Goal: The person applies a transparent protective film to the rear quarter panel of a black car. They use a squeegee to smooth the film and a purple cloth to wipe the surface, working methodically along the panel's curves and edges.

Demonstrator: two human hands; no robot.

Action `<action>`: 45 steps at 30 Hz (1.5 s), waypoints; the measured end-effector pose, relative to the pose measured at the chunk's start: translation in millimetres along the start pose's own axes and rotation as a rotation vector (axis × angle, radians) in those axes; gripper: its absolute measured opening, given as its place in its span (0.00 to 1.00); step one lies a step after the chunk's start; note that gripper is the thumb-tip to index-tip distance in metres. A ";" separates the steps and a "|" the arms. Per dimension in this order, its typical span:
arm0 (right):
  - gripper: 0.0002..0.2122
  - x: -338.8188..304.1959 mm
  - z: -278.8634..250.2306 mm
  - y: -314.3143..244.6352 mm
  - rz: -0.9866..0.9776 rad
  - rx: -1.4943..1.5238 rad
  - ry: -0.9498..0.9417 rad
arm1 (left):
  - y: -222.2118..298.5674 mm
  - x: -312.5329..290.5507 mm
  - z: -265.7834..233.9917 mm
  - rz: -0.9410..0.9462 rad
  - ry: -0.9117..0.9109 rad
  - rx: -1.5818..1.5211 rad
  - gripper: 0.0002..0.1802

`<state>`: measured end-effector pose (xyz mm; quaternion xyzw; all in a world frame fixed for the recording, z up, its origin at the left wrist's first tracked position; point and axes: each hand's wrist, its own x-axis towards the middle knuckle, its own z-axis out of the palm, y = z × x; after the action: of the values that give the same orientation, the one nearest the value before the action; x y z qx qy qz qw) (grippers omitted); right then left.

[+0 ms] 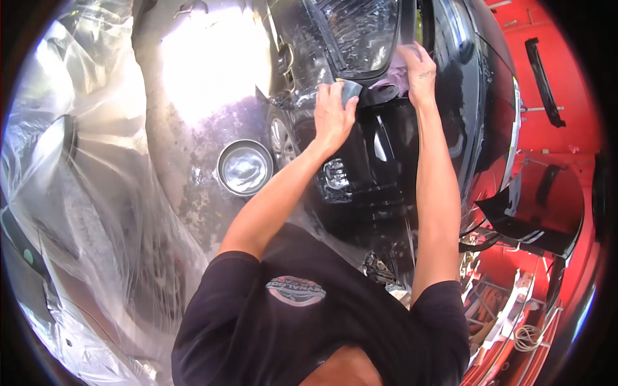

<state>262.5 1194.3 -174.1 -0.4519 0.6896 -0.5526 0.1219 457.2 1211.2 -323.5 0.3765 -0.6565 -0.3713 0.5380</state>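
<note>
Both arms reach forward to a wet, glossy black car (412,138). My left hand (333,119) is closed round a small grey piece that looks like sandpaper (351,91), held at the car's body near the lower corner of a window (360,32). To its right, my right hand (421,74) grips a pinkish-purple cloth (397,80) against the edge beside that window. Part of the cloth hides under the fingers. Between the two hands a dark curved piece of trim (380,95) shows.
A round metal bowl of liquid (244,168) stands on the concrete floor beside the car's wheel (281,138). Clear plastic sheeting (96,193) drapes over something at the left. Along the red wall (508,38) at the right are a dark panel (537,212) and coiled cords (528,338).
</note>
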 end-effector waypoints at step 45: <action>0.26 -29.7 54.5 2.0 -0.093 -0.007 0.314 | 18.2 -11.6 -23.5 -0.156 0.037 -0.005 0.19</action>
<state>314.7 1181.2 -205.3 -0.3917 0.6806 -0.6190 -0.0147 480.2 1227.6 -308.8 0.4318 -0.6142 -0.4065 0.5206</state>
